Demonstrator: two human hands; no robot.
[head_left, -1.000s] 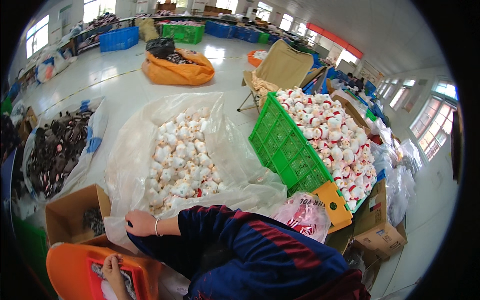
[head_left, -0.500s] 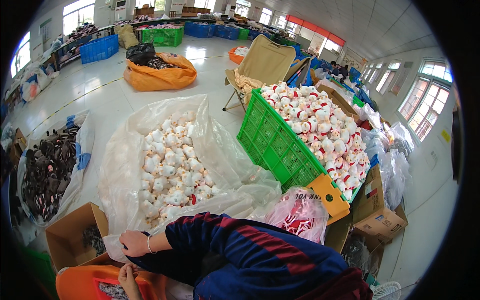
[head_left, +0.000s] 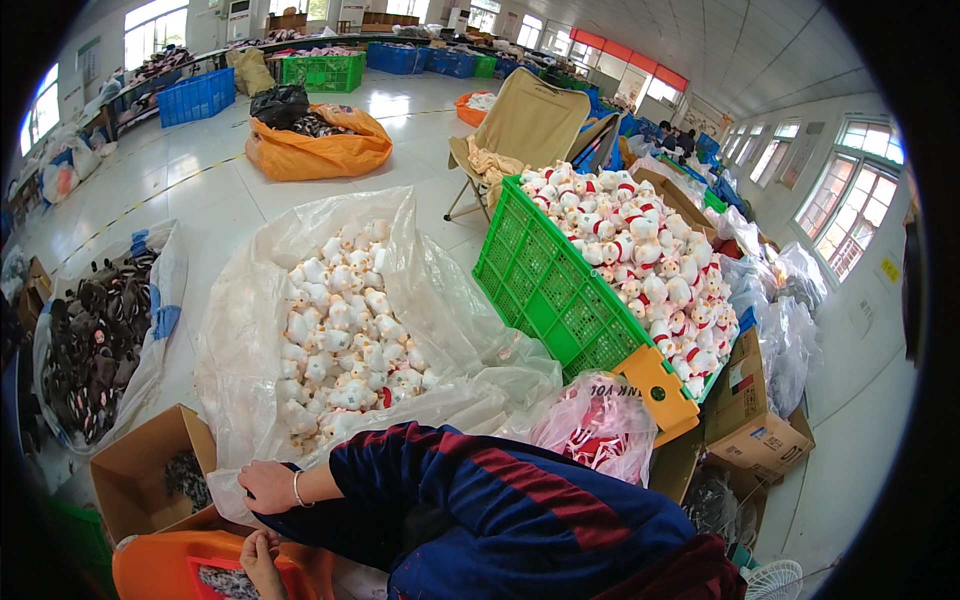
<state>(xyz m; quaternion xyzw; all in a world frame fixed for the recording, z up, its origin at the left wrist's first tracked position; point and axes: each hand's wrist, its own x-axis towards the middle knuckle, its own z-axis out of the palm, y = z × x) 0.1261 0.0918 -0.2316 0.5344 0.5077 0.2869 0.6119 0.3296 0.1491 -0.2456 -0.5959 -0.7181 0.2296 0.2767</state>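
Two bare hands (head_left: pixel 266 487) near crinkly clear plastic bag (head_left: pixel 440 300)

Left hand (head_left: pixel 262 556) half cut off (lower edge), its grip unreadable.

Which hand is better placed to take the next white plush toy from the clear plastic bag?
The right hand, probably: it rests at the near edge of the clear plastic bag, close to the white plush toys. The left hand is lower, over the orange bin.
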